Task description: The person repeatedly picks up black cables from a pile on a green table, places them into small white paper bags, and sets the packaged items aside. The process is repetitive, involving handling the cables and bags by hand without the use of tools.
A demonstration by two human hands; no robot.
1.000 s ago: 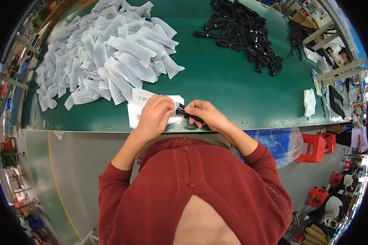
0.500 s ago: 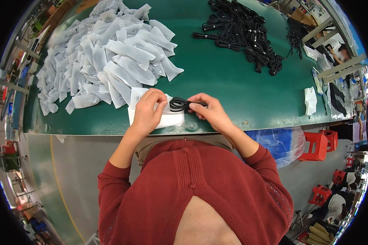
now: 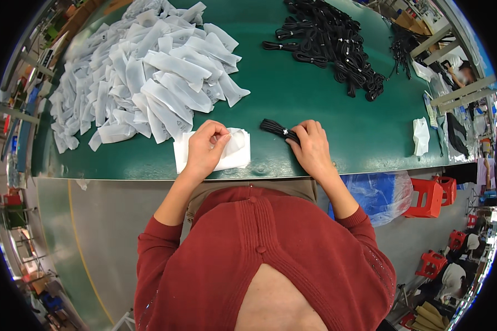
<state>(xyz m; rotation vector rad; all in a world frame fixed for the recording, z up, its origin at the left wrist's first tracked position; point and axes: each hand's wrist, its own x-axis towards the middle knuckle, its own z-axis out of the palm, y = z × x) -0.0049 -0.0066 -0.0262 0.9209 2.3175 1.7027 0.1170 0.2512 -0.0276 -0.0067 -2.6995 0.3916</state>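
1. Worktop (image 3: 292, 102), green, one: spread beneath and beyond both grips, near edge running just on the wearer's side of them.
2. Left grip (image 3: 205, 149), one: thumb and forefinger pressed together, pinching the topmost bag of item 3.
3. White bag stack (image 3: 234, 158), flat, one: under the left grip and reaching to its right; the grip covers part of it, so individual bags cannot be counted.
4. Right grip (image 3: 313, 149), one: fingers and thumb closed around item 5.
5. Black cable bundle (image 3: 274, 128), one, with one pale tie: held in the right grip, projecting leftward and away from the wearer, apart from the stack.
6. White pouch heap (image 3: 160, 77), one: beyond and left of the left grip, nearest pouches close to the stack; dozens, overlapping, exact count impossible.
7. Markings: small dark print and a triangular symbol on pouches nearest the left grip; lettering too small to read.
8. Coiled cable heap (image 3: 331, 44), black, one: beyond the right grip, well apart; coils tangled past counting.
9. White packet (image 3: 420, 138), one: well right of the right grip.
10. Blue plastic-wrapped bundle (image 3: 373, 196), one: below the worktop edge, right of the right grip.
11. Red stools (image 3: 423, 198), two, adjoining: farther right than item 10.
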